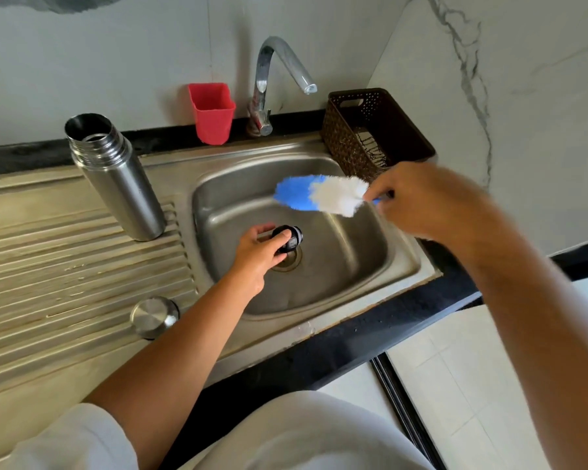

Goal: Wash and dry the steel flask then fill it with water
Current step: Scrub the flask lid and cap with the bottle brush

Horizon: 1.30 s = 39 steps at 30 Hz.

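The steel flask (116, 178) stands upright and uncapped on the ribbed drainboard (65, 259), left of the sink basin (336, 266). Its steel cup lid (154, 316) lies upside down near the drainboard's front edge. My left hand (257, 257) is low in the basin, over the drain, gripping the flask's black stopper (290, 237). My right hand (428, 201) is above the basin's right side, holding a blue and white bottle brush (321, 197) by its handle, bristles pointing left.
A chrome tap (279, 72) rises behind the basin with no water running. A red plastic cup (213, 113) stands to its left and a brown woven basket (377, 130) to its right. A black counter edge borders the sink in front.
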Tool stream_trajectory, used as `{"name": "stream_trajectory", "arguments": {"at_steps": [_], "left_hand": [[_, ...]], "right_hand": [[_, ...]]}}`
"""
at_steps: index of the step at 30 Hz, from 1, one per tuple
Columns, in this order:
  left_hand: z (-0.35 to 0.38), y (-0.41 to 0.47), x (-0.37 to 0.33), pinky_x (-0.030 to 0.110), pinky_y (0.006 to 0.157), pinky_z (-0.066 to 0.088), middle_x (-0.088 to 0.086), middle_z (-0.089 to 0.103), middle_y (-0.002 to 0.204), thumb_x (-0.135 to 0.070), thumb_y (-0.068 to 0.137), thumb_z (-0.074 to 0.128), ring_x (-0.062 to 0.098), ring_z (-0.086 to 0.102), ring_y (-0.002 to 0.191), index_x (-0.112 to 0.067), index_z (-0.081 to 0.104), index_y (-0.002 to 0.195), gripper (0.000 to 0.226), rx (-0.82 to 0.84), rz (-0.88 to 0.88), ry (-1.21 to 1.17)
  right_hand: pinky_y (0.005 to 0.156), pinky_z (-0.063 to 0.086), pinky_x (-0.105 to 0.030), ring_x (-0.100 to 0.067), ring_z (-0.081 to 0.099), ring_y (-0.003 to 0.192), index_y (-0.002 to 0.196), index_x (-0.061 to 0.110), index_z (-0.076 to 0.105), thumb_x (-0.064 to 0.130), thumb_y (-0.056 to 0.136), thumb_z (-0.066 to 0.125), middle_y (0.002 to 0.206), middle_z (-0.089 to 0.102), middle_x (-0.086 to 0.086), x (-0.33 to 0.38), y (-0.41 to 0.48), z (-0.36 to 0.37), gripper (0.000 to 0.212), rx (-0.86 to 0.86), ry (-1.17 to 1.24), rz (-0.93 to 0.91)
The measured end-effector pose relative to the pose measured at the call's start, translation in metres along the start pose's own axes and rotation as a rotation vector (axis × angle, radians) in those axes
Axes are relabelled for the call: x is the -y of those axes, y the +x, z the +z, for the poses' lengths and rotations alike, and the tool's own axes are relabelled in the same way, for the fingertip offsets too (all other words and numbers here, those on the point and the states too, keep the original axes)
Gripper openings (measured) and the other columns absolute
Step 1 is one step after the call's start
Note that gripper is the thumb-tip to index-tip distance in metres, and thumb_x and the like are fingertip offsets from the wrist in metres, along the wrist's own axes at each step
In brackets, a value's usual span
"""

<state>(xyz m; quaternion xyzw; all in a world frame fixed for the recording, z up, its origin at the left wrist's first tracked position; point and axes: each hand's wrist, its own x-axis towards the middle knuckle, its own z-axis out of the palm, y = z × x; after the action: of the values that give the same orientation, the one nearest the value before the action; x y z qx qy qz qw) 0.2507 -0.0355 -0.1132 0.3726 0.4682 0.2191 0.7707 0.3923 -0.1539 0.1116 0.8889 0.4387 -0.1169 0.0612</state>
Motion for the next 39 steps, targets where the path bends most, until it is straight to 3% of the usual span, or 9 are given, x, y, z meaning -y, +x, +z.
{"name": "stream_trajectory", "arguments": {"at_steps": [4,6,9,13,18,24,28,35,39], "left_hand": [[0.004,0.003,-0.004,0.033,0.090,0.061,0.015,0.070,0.121,-0.008,0.091,0.078,0.021,0.070,0.103,-0.007,0.066,0.113,0.025,0.042,-0.056,-0.025],[0.021,-0.004,-0.002,0.037,0.097,0.058,0.011,0.069,0.115,-0.007,0.091,0.078,0.023,0.069,0.107,-0.006,0.064,0.119,0.031,0.108,-0.051,0.031],[0.021,-0.004,0.007,0.036,0.095,0.056,0.014,0.065,0.127,-0.005,0.092,0.077,0.024,0.067,0.111,-0.001,0.058,0.134,0.046,0.085,-0.054,0.069],[-0.007,0.010,0.007,0.036,0.092,0.058,0.016,0.062,0.132,-0.004,0.091,0.078,0.025,0.066,0.110,-0.002,0.057,0.135,0.048,-0.037,-0.031,0.065],[0.032,-0.006,0.007,0.036,0.092,0.059,0.012,0.064,0.122,-0.004,0.091,0.078,0.027,0.067,0.113,-0.008,0.055,0.132,0.047,0.145,-0.037,0.086],[0.002,0.008,0.004,0.038,0.097,0.057,0.015,0.061,0.128,-0.004,0.091,0.077,0.026,0.065,0.111,-0.003,0.053,0.139,0.053,0.009,-0.028,0.078],[0.031,-0.005,0.011,0.041,0.097,0.058,0.016,0.065,0.127,-0.003,0.089,0.080,0.029,0.068,0.117,-0.009,0.055,0.135,0.053,0.157,-0.027,0.091],[0.005,-0.001,0.006,0.036,0.072,0.065,0.012,0.070,0.120,-0.027,0.104,0.064,0.027,0.077,0.092,-0.017,0.062,0.125,0.022,0.206,0.021,0.147],[0.004,0.006,-0.001,0.038,0.079,0.065,0.019,0.069,0.121,-0.028,0.102,0.068,0.034,0.075,0.094,-0.019,0.063,0.122,0.023,0.172,-0.041,0.038]], "right_hand": [[0.085,0.058,-0.042,-0.021,0.066,0.085,0.119,0.038,0.074,0.020,0.096,0.063,0.115,0.071,0.002,0.007,-0.003,0.004,0.032,0.059,-0.073,-0.023],[0.088,0.058,-0.043,-0.029,0.068,0.097,0.123,0.029,0.073,0.018,0.095,0.062,0.118,0.070,-0.006,0.024,0.007,0.039,0.032,0.119,-0.119,-0.044],[0.093,0.057,-0.047,-0.034,0.066,0.109,0.127,0.027,0.070,0.020,0.096,0.061,0.124,0.069,-0.008,0.025,0.019,0.052,0.034,0.116,-0.084,0.013],[0.090,0.057,-0.051,-0.033,0.067,0.099,0.117,0.031,0.074,0.020,0.093,0.060,0.115,0.071,-0.005,0.005,0.016,0.027,0.030,0.060,-0.118,0.027],[0.080,0.053,-0.039,-0.034,0.066,0.109,0.130,0.023,0.068,0.017,0.096,0.060,0.124,0.068,-0.009,0.031,0.022,0.059,0.035,0.111,-0.193,-0.004],[0.087,0.058,-0.048,-0.031,0.067,0.094,0.118,0.030,0.074,0.021,0.094,0.062,0.113,0.071,-0.006,0.012,0.015,0.023,0.028,0.048,-0.118,0.021],[0.090,0.055,-0.041,-0.035,0.065,0.118,0.134,0.022,0.067,0.014,0.096,0.060,0.131,0.067,-0.009,0.036,0.027,0.067,0.039,0.158,-0.117,0.024],[0.097,0.055,-0.046,-0.029,0.065,0.111,0.127,0.038,0.070,0.024,0.100,0.057,0.129,0.068,-0.002,0.014,0.024,0.048,0.033,0.103,0.086,0.026],[0.096,0.055,-0.048,-0.029,0.066,0.107,0.124,0.041,0.072,0.023,0.099,0.061,0.127,0.069,-0.001,0.009,0.016,0.022,0.033,0.047,0.041,-0.001]]}}
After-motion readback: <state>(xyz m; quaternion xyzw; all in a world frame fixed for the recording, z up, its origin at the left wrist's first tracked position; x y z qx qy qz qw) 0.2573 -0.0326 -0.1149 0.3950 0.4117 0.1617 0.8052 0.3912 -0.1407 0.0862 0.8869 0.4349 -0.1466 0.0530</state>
